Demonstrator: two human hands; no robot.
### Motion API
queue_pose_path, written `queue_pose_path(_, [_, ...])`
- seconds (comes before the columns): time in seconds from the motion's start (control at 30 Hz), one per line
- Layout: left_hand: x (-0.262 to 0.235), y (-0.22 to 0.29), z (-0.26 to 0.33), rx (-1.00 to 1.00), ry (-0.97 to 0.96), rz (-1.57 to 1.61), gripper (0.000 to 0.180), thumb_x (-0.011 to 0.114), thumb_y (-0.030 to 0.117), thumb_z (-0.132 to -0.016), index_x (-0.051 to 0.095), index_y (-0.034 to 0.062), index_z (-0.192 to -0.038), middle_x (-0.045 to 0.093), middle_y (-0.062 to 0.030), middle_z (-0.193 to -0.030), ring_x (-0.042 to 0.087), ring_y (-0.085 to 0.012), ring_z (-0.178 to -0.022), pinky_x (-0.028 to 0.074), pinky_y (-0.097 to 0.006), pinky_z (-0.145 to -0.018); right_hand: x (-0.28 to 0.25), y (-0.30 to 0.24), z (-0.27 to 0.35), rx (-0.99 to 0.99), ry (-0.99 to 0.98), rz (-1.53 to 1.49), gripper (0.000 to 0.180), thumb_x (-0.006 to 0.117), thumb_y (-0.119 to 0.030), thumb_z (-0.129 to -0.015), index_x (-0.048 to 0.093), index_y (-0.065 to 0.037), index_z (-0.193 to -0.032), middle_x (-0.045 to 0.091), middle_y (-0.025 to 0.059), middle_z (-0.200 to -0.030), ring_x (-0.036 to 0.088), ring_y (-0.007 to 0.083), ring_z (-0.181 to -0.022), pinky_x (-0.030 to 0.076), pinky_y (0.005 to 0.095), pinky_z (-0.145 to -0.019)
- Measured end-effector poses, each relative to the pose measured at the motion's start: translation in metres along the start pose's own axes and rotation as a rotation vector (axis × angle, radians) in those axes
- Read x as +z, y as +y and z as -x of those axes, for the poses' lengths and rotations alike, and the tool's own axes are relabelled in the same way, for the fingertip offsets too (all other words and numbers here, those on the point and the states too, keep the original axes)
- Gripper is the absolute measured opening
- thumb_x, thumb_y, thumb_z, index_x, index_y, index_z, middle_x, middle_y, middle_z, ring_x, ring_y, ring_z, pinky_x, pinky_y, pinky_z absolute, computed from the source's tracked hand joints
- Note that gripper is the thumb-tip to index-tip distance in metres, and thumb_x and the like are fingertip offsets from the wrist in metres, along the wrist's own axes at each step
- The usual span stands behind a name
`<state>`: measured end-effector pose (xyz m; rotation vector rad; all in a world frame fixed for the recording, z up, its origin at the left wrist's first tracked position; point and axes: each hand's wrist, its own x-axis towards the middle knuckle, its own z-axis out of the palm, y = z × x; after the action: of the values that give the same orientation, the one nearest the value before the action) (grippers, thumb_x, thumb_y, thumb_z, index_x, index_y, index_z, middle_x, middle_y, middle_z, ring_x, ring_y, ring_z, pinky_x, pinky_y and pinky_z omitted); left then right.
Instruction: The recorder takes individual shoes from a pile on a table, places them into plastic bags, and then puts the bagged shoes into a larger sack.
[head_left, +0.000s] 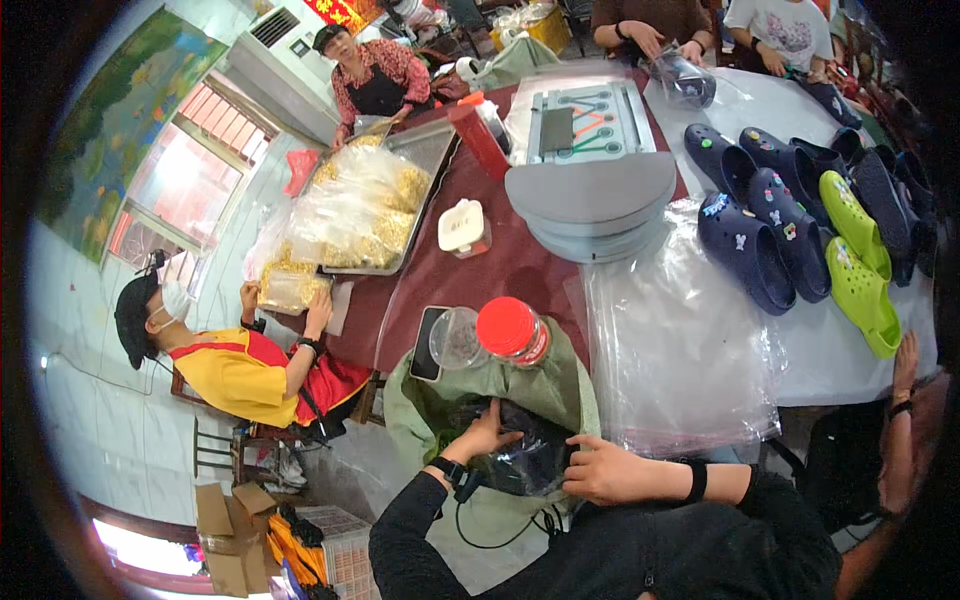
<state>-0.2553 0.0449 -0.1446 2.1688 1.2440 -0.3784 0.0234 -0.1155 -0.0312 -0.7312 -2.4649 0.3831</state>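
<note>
Your left hand [487,432] lies on the dark bag [530,458], thumb and fingers apart, while your right hand [603,472] seems to pinch its right edge; together they likely keep the slippery film from sliding. That bag sits close against your front, over the green cloth [572,388] at the near edge of the counter [545,285]. A red-lidded jar [513,332] stands on that cloth's upper part, perhaps weighing it down. Clear bags [680,350] lie flat beyond your right arm, probably for easy reach, with clogs [795,245] farther over.
</note>
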Motion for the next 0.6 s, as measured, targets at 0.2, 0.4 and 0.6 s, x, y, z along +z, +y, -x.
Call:
queue_pose_path(0.2, [0.003, 0.004, -0.002, -0.014, 0.005, 0.025, 0.111, 0.076, 0.045, -0.071, 0.008, -0.0064, -0.142, 0.053, -0.0266, -0.117, 0.060, -0.0373, -0.098, 0.048, -0.043, -0.083, 0.002, -0.002, 0.007, 0.004, 0.001, 0.001, 0.011, 0.061, -0.016, -0.071, 0.058, -0.012, -0.082, 0.053, 0.0017, -0.074, 0.055, 0.0208, -0.082, 0.035, 0.0456, -0.099])
queue_pose_path(0.4, [-0.042, 0.018, 0.064, -0.309, 0.012, 0.502, 0.100, 0.070, 0.025, -0.082, -0.003, -0.0070, -0.144, 0.043, -0.0220, -0.136, 0.049, -0.0251, -0.118, 0.041, -0.032, -0.097, -0.002, 0.008, 0.008, 0.012, -0.014, -0.004, 0.008, 0.059, -0.016, -0.072, 0.056, -0.012, -0.079, 0.053, 0.0023, -0.073, 0.056, 0.0211, -0.082, 0.036, 0.0446, -0.098])
queue_pose_path(0.6, [0.013, -0.001, 0.031, -0.014, 0.001, 0.441, 0.089, 0.057, 0.019, -0.092, -0.012, -0.0004, -0.145, 0.034, -0.0251, -0.143, 0.042, -0.0240, -0.124, 0.036, -0.032, -0.100, -0.005, 0.001, -0.001, -0.009, 0.002, -0.016, 0.012, 0.060, -0.016, -0.071, 0.058, -0.012, -0.082, 0.054, 0.0019, -0.074, 0.056, 0.0209, -0.083, 0.035, 0.0448, -0.099])
